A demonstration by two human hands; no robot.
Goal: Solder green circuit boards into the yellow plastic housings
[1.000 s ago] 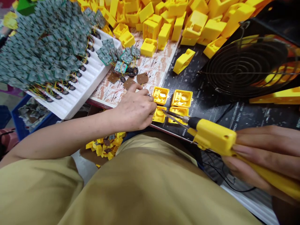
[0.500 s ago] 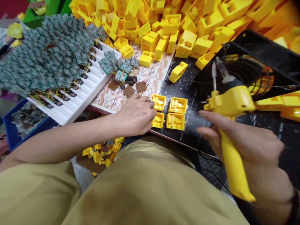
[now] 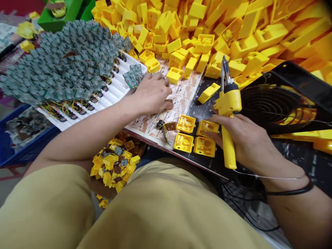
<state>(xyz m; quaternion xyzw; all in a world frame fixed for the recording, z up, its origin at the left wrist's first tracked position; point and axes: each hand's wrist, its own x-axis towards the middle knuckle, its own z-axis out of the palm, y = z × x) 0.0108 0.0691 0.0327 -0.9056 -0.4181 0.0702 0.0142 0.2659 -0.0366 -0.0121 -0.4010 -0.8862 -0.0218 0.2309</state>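
Head view: right grip (image 3: pixel 247 140) around yellow tool (image 3: pixel 229 103), left grip (image 3: pixel 152 94) unclear, "BENCH" on black surface (image 3: pixel 312 164).

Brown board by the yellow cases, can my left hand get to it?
Probably yes: the brown board lies in the open, and only patterned sheet shows between it and your left hand.

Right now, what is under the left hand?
Around the left hand, the patterned sheet shows, and circuit boards peek out just beyond it. Whatever lies directly beneath is covered, so I cannot tell.
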